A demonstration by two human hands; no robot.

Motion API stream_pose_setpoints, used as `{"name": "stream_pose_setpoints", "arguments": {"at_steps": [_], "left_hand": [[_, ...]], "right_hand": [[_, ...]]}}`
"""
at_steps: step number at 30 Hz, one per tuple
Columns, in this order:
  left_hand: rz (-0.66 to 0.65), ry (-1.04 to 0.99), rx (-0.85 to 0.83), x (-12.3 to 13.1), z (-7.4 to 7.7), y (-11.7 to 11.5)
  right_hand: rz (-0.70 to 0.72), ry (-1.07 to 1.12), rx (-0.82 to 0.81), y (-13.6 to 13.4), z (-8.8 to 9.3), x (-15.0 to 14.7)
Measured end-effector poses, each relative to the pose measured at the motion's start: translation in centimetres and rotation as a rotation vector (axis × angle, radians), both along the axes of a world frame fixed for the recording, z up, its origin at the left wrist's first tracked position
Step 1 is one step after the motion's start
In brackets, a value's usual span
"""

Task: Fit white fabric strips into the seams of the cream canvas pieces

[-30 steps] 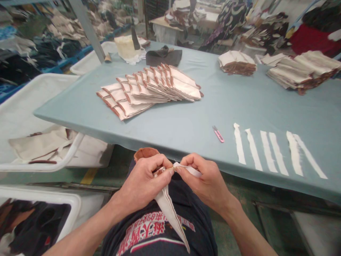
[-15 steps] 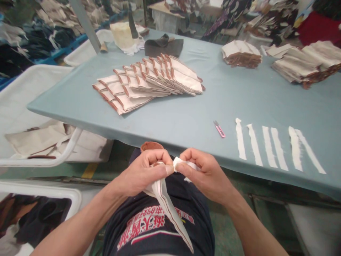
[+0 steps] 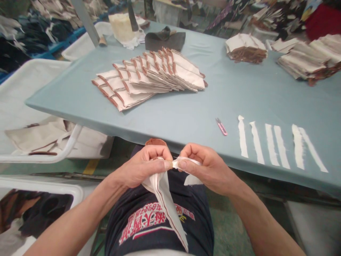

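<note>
My left hand (image 3: 145, 165) pinches a cream cloth piece (image 3: 166, 199) with a thin dark stripe and a brown edge; the cloth hangs down over my dark apron. Facing it, my right hand (image 3: 204, 167) pinches a white fabric strip (image 3: 193, 179), whose loose end dangles below the fingers. Thumbs and fingertips of both hands almost meet, with white material stretched between them. How the strip and cloth join there is hidden. On the table ahead lie pink thread snips (image 3: 221, 127) and several white fabric strips (image 3: 271, 145) in a row.
A fanned stack of cream pieces with brown edges (image 3: 149, 73) lies on the blue-green table (image 3: 186, 117). More cloth stacks (image 3: 246, 46) stand at the back right. White bins (image 3: 34, 81) holding fabric flank the table's left side. A dark folded cloth (image 3: 165, 40) lies farther back.
My right hand has rolled slightly, and more of the strip's loose end shows beneath it. The hanging cloth has swung a little left. The camera view has shifted slightly.
</note>
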State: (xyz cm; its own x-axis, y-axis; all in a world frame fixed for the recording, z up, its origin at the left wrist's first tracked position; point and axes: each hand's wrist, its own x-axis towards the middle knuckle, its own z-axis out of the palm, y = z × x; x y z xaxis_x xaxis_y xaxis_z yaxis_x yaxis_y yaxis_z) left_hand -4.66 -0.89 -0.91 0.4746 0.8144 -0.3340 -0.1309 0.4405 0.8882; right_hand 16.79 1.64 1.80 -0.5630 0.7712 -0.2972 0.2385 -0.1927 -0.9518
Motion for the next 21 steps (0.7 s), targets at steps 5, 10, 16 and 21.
{"name": "stream_pose_setpoints", "arguments": {"at_steps": [5, 10, 16, 21], "left_hand": [[-0.096, 0.261, 0.137, 0.0, 1.1, 0.6], [-0.055, 0.503, 0.334, 0.9, 1.7, 0.6], [0.019, 0.564, 0.364, 1.3, 0.9, 0.2], [0.068, 0.692, 0.44, 1.1, 0.6, -0.5]], "right_hand": [[0.02, -0.13, 0.081, -0.2, 0.5, 0.4], [-0.007, -0.258, 0.128, -0.4, 0.5, 0.4], [-0.065, -0.276, 0.073, 0.0, -1.2, 0.3], [-0.079, -0.315, 0.126, -0.4, -2.2, 0.0]]}}
